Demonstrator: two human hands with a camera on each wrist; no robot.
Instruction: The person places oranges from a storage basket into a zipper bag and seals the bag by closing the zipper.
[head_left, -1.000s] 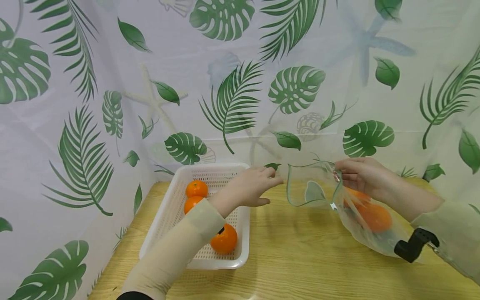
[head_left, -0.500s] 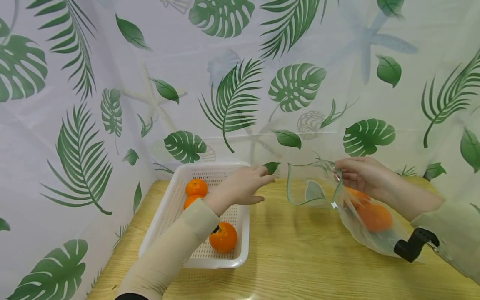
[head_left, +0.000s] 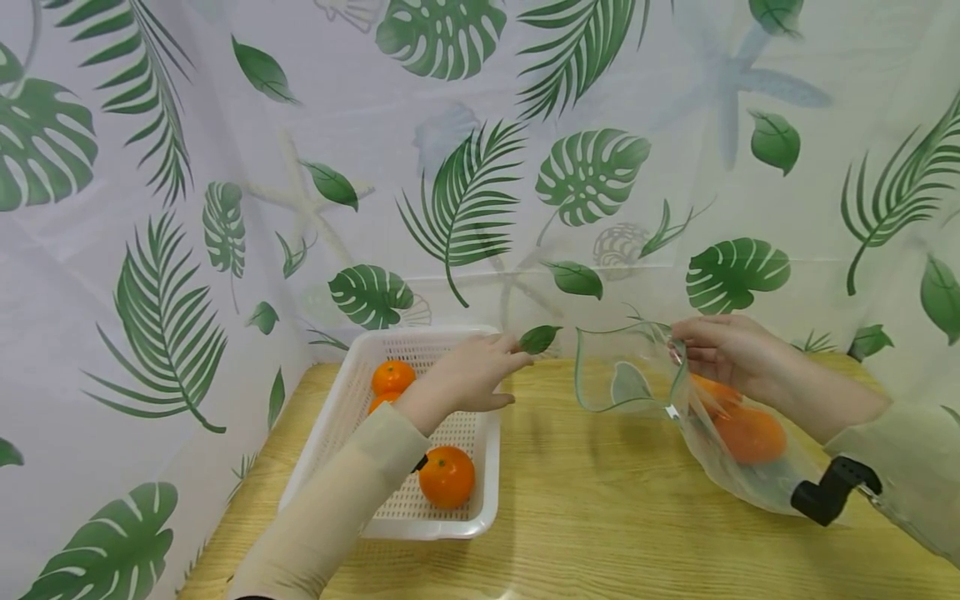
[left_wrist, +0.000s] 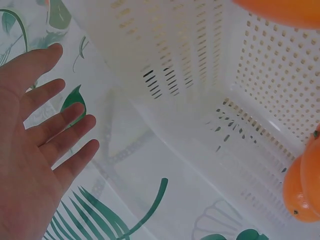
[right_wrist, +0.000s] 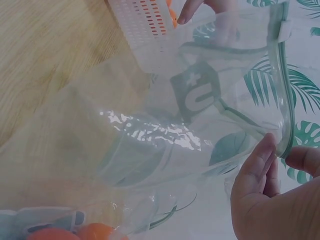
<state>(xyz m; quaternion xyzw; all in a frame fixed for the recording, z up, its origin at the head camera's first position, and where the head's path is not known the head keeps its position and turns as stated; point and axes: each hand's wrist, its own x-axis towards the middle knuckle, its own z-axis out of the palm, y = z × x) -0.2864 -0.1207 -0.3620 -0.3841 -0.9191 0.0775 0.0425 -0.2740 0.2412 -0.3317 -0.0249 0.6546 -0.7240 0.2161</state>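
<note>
My right hand (head_left: 731, 354) pinches the rim of a clear zip bag (right_wrist: 145, 145) between thumb and fingers, keeping its mouth spread toward the left. Inside the bag's lower part lie orange fruits (head_left: 750, 435), tangerine-like. My left hand (head_left: 468, 375) hovers over the far right corner of a white perforated basket (head_left: 487, 500); its fingers are spread and hold nothing, as the left wrist view shows. In the basket, one tangerine (head_left: 447, 477) sits near the front right, and others (head_left: 393, 377) at the back left are partly hidden by the left arm.
The basket and bag are on a wood-grain table (head_left: 600, 517). A white leaf-print curtain (head_left: 465, 208) hangs close behind it and along the left side. A black wrist camera (head_left: 832, 492) is strapped to the right sleeve, overlapping the bag's lower end.
My left hand has drawn back leftward from near the bag's mouth to above the basket, fingers still loose. The right hand and the bag have hardly moved.
</note>
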